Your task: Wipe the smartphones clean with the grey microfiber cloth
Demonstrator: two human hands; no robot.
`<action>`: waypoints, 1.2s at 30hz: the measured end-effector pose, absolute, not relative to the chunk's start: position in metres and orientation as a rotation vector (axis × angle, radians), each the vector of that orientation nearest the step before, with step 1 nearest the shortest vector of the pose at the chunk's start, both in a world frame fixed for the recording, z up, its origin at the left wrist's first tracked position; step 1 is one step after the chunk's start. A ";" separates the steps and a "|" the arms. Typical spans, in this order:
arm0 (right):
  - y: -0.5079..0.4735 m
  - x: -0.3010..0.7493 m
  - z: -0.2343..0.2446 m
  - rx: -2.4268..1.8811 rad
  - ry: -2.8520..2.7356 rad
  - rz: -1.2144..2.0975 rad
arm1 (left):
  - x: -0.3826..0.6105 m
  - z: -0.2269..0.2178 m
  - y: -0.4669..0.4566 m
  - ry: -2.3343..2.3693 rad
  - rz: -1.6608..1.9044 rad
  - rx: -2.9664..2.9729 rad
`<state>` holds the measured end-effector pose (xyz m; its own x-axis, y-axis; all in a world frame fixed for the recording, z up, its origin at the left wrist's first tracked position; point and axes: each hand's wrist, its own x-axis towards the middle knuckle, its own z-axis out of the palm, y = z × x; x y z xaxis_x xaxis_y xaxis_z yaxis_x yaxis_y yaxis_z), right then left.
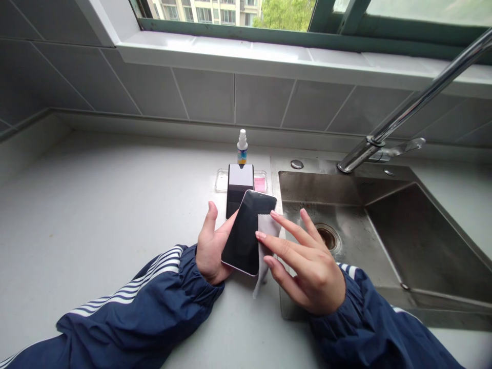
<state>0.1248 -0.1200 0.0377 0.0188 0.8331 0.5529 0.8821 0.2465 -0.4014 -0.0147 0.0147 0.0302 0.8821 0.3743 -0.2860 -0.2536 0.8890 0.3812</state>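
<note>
A smartphone (244, 233) with a dark screen lies tilted in my left hand (211, 246), which supports it from beneath, thumb out to the side. My right hand (307, 261) has its fingertips on a thin grey cloth (265, 246) over the phone's right edge. The fingers are spread, with the cloth between them and the phone; its lower end hangs past the phone's bottom corner. Just behind, a second phone (241, 177) with a pale strip across its top rests over a clear phone case (222, 180), partly hidden by the held phone.
A small white-capped spray bottle (242, 147) stands behind the second phone. A pink slip (260, 184) lies by the clear case. To the right are a steel sink (319, 197) and a chrome faucet (415, 102). The pale countertop (115, 205) extends left, below a window.
</note>
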 end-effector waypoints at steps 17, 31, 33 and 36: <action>-0.115 0.145 0.021 -1.907 -1.792 -0.136 | -0.021 0.022 0.020 0.224 0.148 0.448; -0.124 0.114 0.031 -1.642 -1.941 0.078 | -0.013 0.032 0.014 0.338 0.325 0.319; -0.126 0.107 0.033 -1.556 -2.010 0.113 | -0.013 0.034 0.014 0.346 0.327 0.298; -0.128 0.102 0.036 -1.439 -2.104 0.157 | -0.014 0.035 0.016 0.350 0.313 0.270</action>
